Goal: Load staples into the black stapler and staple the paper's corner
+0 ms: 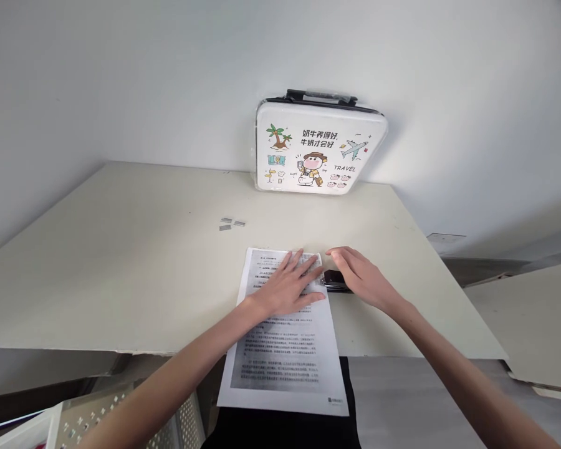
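Note:
A printed sheet of paper (285,355) lies on the pale table (121,268), its lower part hanging over the front edge. My left hand (290,284) lies flat on the upper part of the sheet, fingers spread. My right hand (362,277) rests over a black stapler (335,282) at the sheet's right edge, fingers curved down on it. The stapler's jaw sits at the paper's upper right side.
A white cartoon-printed case (318,146) with a black handle leans against the wall at the back of the table. A few small grey staple strips (231,224) lie on the table behind the paper. A perforated white rack (121,418) stands lower left.

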Demonstrator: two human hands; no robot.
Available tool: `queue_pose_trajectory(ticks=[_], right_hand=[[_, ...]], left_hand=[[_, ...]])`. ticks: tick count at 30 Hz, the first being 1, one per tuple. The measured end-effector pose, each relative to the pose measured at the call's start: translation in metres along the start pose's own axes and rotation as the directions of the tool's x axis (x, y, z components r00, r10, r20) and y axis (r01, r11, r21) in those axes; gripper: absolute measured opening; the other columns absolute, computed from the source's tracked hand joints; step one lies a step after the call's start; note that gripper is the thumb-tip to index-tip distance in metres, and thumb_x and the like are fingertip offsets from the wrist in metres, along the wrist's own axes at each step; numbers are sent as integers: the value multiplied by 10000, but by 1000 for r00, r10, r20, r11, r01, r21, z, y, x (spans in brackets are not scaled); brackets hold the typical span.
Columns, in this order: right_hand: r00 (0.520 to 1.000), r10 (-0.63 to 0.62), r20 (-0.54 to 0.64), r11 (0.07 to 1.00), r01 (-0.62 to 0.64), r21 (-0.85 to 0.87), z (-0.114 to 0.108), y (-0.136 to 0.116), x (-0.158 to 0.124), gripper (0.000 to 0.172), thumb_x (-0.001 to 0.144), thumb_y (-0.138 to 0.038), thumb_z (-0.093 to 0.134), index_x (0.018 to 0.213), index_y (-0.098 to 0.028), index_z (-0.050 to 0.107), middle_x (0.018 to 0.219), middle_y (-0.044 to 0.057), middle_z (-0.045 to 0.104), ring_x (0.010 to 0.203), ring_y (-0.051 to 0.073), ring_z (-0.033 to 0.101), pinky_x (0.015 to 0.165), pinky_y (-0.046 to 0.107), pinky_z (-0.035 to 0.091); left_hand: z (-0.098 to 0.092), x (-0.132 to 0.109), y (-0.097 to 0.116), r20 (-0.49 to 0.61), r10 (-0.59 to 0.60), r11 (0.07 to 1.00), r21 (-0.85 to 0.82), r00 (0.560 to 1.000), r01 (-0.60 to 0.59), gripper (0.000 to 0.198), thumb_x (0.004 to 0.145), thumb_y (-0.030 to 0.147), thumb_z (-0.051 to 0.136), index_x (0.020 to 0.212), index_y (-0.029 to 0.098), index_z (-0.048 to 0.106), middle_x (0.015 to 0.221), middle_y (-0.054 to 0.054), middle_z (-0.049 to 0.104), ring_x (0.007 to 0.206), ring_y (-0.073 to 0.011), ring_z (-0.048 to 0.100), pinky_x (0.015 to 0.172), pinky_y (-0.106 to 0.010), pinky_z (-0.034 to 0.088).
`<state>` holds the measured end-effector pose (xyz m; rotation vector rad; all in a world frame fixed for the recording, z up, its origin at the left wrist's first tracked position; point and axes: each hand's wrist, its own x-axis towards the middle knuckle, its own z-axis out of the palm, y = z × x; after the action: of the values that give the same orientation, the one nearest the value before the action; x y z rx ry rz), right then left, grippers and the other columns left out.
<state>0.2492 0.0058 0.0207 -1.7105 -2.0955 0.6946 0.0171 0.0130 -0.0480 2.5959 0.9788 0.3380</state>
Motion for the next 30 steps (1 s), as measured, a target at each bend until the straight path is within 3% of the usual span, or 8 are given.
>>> queue_pose_trajectory(ticks=[3,7,19,24,30], right_hand=[[999,2,43,1000,-1,-29,6,-8,3,507,1106,-554,208,1160,-327,658,1383,22,694,1306,258,627,1026,443,548],[998,-4,69,998,8,-56,14,-12,5,498,1109,-518,202,1177,-322,654,1404,20,683,1251,254,666,1025,452,551],[999,-11,40,994,15,-111,20,-10,8,507,1110,-486,202,1337,-345,632,1489,18,640,1299,262,644,1057,462,539],[999,-21,24,988,24,-155,25,-8,9,495,1110,-460,214,1359,-338,624,1478,21,648,1354,260,607,1065,465,533],[1000,-10,30,981,16,-195,27,-7,10,490,1112,-453,208,1347,-337,623,1493,15,638,1371,260,597,1052,471,543]], left_hand=[[5,4,1,-37,12,1000,5,999,-12,780,1062,723,303,1706,294,207,1778,-23,164,1642,-334,-18,1335,-581,66],[11,8,2,-58,25,1000,9,998,-25,863,1056,728,319,1719,214,119,1769,-67,203,1645,-309,-7,1344,-543,36],[18,13,0,-109,63,998,14,992,-62,837,1072,690,327,1693,142,201,1755,-116,242,1647,-298,25,1346,-515,20],[17,13,2,-112,54,999,10,992,-53,824,1078,687,299,1712,190,121,1757,-93,241,1647,-288,48,1347,-523,33],[17,13,5,-104,39,999,10,994,-38,814,1079,695,261,1707,186,162,1751,-92,265,1647,-298,52,1346,-515,21]])
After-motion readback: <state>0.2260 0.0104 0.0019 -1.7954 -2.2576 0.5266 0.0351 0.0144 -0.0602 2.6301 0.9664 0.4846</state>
